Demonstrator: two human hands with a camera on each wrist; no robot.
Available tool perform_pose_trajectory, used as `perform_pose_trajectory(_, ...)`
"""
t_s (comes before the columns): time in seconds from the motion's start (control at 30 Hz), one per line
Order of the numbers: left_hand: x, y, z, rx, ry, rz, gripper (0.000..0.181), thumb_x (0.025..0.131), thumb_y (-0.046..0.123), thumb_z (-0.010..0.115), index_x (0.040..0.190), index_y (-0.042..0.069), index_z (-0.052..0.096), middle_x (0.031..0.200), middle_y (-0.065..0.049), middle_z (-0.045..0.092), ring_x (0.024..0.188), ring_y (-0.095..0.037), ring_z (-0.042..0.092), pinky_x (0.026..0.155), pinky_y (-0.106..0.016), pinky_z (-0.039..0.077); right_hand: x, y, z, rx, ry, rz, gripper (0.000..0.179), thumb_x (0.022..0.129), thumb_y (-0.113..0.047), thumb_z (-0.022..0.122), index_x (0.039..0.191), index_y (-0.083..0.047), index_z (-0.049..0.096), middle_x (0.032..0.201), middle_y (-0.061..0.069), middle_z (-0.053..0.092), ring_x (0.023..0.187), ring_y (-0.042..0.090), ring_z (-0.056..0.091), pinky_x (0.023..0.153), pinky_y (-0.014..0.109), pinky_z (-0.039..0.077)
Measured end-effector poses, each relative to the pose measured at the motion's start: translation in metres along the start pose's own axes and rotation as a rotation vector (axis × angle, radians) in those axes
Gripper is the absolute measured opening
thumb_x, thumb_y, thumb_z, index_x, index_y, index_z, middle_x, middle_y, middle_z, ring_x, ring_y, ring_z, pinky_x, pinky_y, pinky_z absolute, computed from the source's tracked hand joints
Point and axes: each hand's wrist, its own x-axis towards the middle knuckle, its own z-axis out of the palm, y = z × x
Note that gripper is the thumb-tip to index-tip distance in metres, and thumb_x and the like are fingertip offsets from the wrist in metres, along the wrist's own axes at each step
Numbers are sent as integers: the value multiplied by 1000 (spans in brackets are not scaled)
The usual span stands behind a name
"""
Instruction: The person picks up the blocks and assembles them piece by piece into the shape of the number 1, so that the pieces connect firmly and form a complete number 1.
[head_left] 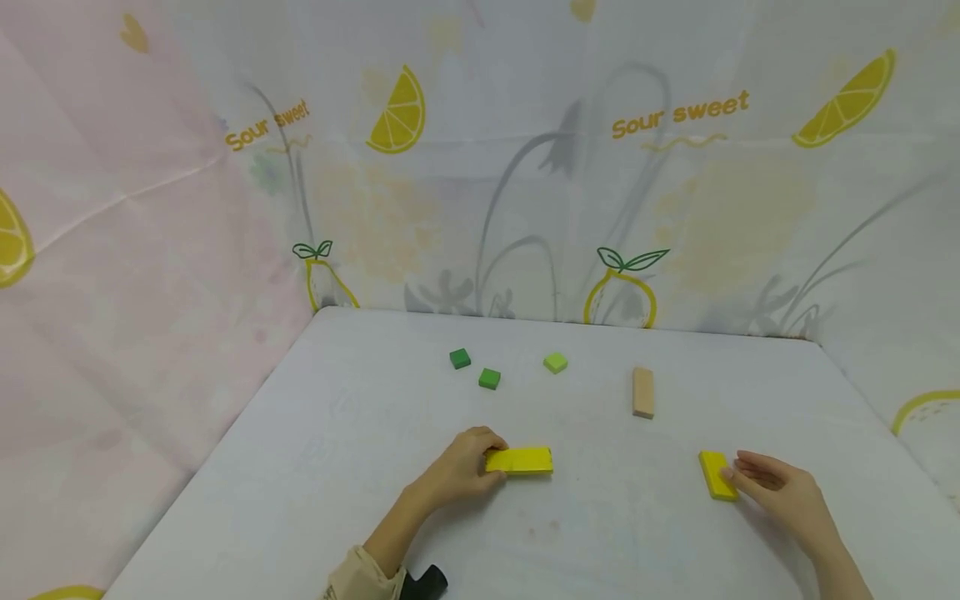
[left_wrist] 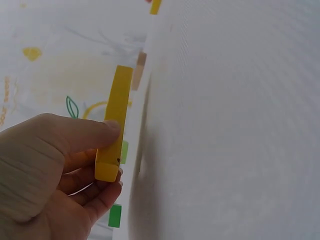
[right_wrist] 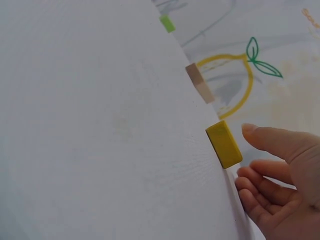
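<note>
My left hand [head_left: 468, 467] pinches a long yellow block [head_left: 528, 461] by its left end, thumb on the near side and fingers on the far side. In the left wrist view this yellow block [left_wrist: 117, 107] appears raised a little off the table. At the right, my right hand [head_left: 780, 492] is beside a second yellow block [head_left: 716, 475], which lies flat on the table. The right wrist view shows a gap between the thumb and that yellow block [right_wrist: 224, 145], with the other fingers loosely bent beside it and holding nothing.
Behind the hands lie a dark green block [head_left: 460, 358], a mid-green block [head_left: 489, 379], a light green block [head_left: 556, 362] and a plain wooden block [head_left: 642, 392]. All rest on the white table [head_left: 337, 433]. A lemon-printed cloth [head_left: 480, 167] hangs behind it.
</note>
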Motion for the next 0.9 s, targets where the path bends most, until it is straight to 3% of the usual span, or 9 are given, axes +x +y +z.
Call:
perform_pose_trajectory(0.13, 0, 3, 2, -10, -11, -4, 26, 79, 6, 71, 104, -2, 64, 99, -9, 64, 89, -15, 57, 81, -28, 49, 1, -1, -1, -11, -20, -1, 61, 86, -29, 68, 123, 16, 50, 106, 25, 65, 74, -17, 49, 65, 5, 42)
perform_pose_trajectory(0.23, 0, 4, 2, -9, -24, -6, 27, 79, 6, 70, 104, -2, 64, 100, -9, 64, 90, -15, 57, 82, -28, 49, 1, -2, -2, -8, -51, -6, 64, 85, -28, 70, 125, 17, 48, 113, 29, 61, 76, -18, 50, 67, 6, 43)
perform_pose_trajectory(0.4, 0, 4, 4, -7, -43, -17, 28, 79, 7, 71, 105, -2, 64, 100, -9, 64, 90, -14, 56, 83, -27, 49, 1, -2, -5, -11, -109, -29, 66, 84, -26, 71, 127, 16, 46, 121, 31, 56, 80, -18, 49, 70, 6, 44)
perform_pose_trajectory(0.6, -1, 5, 7, -9, -49, -9, 27, 80, 9, 70, 105, -2, 64, 99, -8, 64, 89, -12, 56, 81, -26, 48, 0, -1, -5, -24, -115, -73, 63, 83, -23, 72, 126, 16, 47, 120, 32, 56, 81, -17, 51, 70, 9, 45)
perform_pose_trajectory(0.9, -1, 9, 7, -14, -54, -18, 27, 80, 8, 71, 104, -1, 65, 98, -6, 64, 89, -10, 55, 81, -24, 48, 1, 0, -3, -11, -114, -47, 67, 82, -24, 74, 127, 17, 46, 123, 33, 53, 81, -21, 47, 71, 7, 45)
